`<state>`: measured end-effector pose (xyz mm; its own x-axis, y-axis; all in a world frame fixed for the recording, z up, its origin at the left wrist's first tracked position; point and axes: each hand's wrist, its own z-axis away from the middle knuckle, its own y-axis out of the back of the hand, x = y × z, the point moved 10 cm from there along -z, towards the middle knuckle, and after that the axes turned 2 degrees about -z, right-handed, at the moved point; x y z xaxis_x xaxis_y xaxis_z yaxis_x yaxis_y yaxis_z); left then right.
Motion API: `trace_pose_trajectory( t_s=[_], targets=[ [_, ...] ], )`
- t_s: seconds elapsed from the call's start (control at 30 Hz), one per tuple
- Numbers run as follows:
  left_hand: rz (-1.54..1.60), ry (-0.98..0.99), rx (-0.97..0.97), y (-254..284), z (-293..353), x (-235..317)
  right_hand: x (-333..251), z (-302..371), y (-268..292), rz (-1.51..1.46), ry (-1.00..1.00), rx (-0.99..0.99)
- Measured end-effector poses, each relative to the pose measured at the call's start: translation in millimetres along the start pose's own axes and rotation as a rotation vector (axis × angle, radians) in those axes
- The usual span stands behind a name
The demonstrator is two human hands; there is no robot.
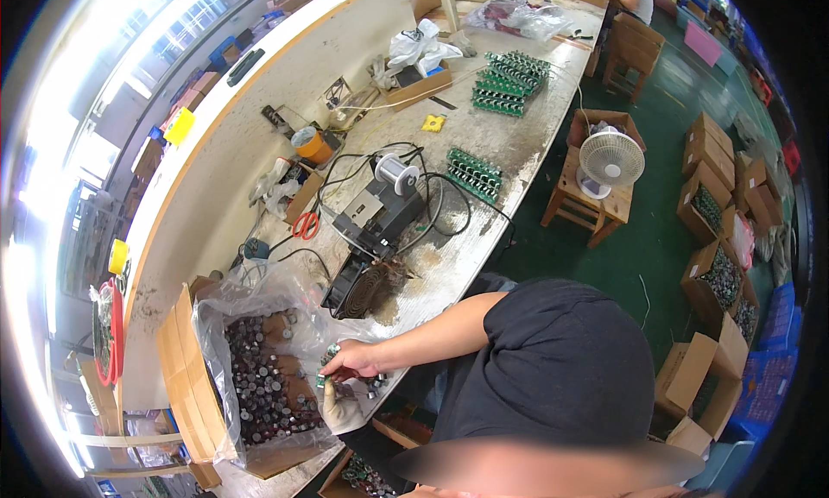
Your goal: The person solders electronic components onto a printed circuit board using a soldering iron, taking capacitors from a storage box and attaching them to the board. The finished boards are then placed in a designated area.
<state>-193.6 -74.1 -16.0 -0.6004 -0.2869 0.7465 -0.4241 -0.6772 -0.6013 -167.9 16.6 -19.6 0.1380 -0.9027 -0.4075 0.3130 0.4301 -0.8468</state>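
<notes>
My right hand [352, 358] is bare and reaches in from the right, fingers pinched on a small green circuit board [326, 375] at the table's near edge. My left hand [339, 409], in a white glove, sits just below and supports the same board from underneath. To their left, an open cardboard box [183, 373] lined with a clear plastic bag [216, 325] holds several small dark round parts [259, 386]. A few loose parts [373, 382] lie on the table beside my right hand.
A black fan unit [358, 286], a dark soldering station [380, 213] with a wire spool and cables, red scissors [304, 225] and stacks of green boards [475, 174] sit on the worn white table [484, 144]. A white fan on a wooden stool [609, 166] and cardboard boxes [717, 282] stand on the green floor.
</notes>
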Motion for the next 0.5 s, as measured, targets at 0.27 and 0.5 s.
trace_pose_trajectory(
  t_s=[0.27, 0.5],
  targets=[
    [-0.365, -0.321, -0.038, -53, 20, 27, -20, 9, 7, 0.532, 0.303, 0.233],
    [0.282, -0.532, -0.307, -128, -11, -5, -21, 76, -83, 1.592, 0.809, -0.027]
  ],
)
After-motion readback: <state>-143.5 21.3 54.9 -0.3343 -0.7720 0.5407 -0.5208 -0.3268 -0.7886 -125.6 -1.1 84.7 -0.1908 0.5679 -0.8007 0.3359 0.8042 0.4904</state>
